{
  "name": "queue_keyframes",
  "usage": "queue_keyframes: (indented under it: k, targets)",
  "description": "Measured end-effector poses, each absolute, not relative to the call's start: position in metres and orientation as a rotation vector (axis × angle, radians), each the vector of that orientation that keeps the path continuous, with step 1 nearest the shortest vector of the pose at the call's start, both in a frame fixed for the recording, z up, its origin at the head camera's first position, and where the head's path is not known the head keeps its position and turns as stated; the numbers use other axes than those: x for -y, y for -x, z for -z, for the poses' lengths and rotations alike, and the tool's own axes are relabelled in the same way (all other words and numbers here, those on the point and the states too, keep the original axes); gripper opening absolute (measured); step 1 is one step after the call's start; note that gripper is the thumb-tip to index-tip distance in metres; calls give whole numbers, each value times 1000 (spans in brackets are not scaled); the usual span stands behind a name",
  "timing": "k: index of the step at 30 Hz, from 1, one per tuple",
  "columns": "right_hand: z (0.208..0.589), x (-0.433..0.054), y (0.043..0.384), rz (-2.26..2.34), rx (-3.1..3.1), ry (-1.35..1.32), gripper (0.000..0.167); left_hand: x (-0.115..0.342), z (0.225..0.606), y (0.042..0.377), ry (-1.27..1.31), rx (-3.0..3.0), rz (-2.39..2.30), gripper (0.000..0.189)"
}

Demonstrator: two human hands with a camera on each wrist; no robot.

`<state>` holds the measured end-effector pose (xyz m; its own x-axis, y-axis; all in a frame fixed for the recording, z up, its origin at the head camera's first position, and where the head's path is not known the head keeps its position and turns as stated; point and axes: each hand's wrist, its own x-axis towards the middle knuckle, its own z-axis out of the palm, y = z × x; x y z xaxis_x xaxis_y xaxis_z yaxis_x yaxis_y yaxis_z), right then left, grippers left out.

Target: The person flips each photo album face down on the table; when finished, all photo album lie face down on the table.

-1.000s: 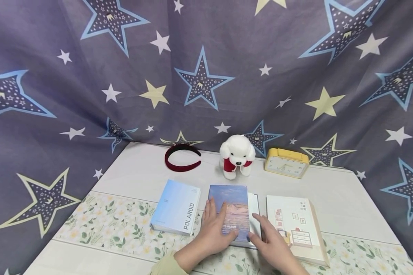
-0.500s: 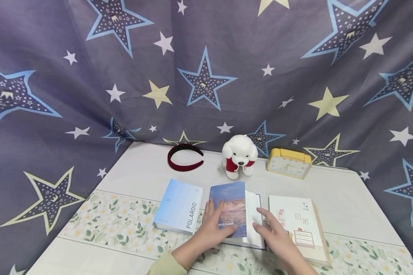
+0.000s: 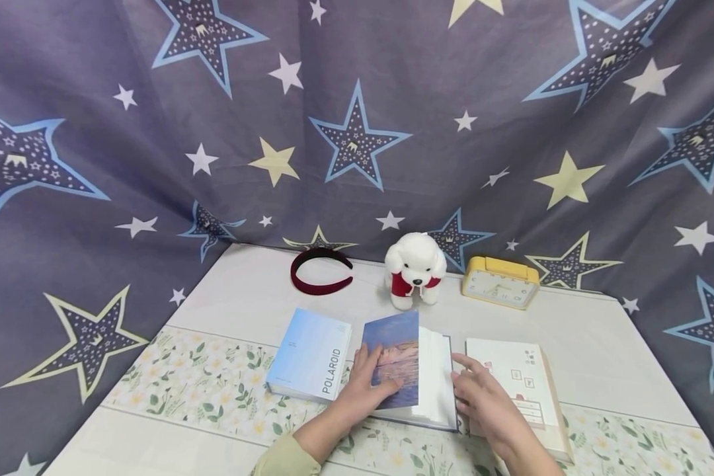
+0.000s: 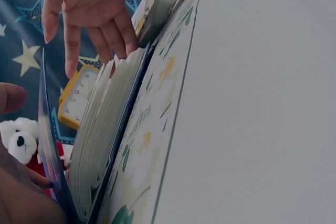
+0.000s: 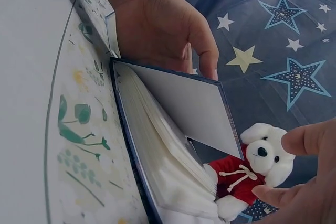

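Left hand (image 3: 363,393), pale sleeve at the wrist: the extended fingers are lying on the outer face of the front cover (image 3: 395,334), thumb spread apart from them; no grip is showing. Right hand (image 3: 482,396): the loosely bent fingers are parting slightly, with nothing visible between them and the thumb. They are pointing at the right edge of the seascape album (image 3: 407,357); whether they are touching it, the pictures are not showing.

The album is lying on the table between the hands, its long axis running away from the person. The cover is standing partly raised on its left-side hinge, as the right wrist view is confirming, and is exposing the white page block (image 3: 436,370).

Governing relation, as judged: the cover's free edge is facing right, across the pages toward the right fingers. The left hand is the nearer one, already contacting the cover; the right is staying apart from that edge.

The blue POLAROID album (image 3: 309,357) is lying left of the hinge; the furniture-illustrated book (image 3: 532,383) is lying right, partly behind the right hand. Beyond, the dark red headband (image 3: 318,289), white plush dog (image 3: 416,261) and yellow alarm clock (image 3: 502,287) are forming a row before the star-print curtain (image 3: 428,165).
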<state>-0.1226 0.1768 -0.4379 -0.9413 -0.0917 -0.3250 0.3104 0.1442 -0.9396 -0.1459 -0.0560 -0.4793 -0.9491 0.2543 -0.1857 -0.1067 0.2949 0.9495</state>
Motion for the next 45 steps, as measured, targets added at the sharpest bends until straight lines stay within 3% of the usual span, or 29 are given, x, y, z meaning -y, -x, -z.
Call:
queue_keyframes:
  k: [11, 36, 45]
  targets:
    - [430, -177, 119, 1937, -2125, -285, 70, 56, 476, 144, -132, -2230, -1738, 88]
    - [415, -158, 112, 2374, -1754, -324, 54, 41, 446, 137, -277, -2338, -1654, 93]
    - [418, -149, 112, 2454, -1541, -201, 47, 42, 435, 139, -320, -2321, -1646, 97]
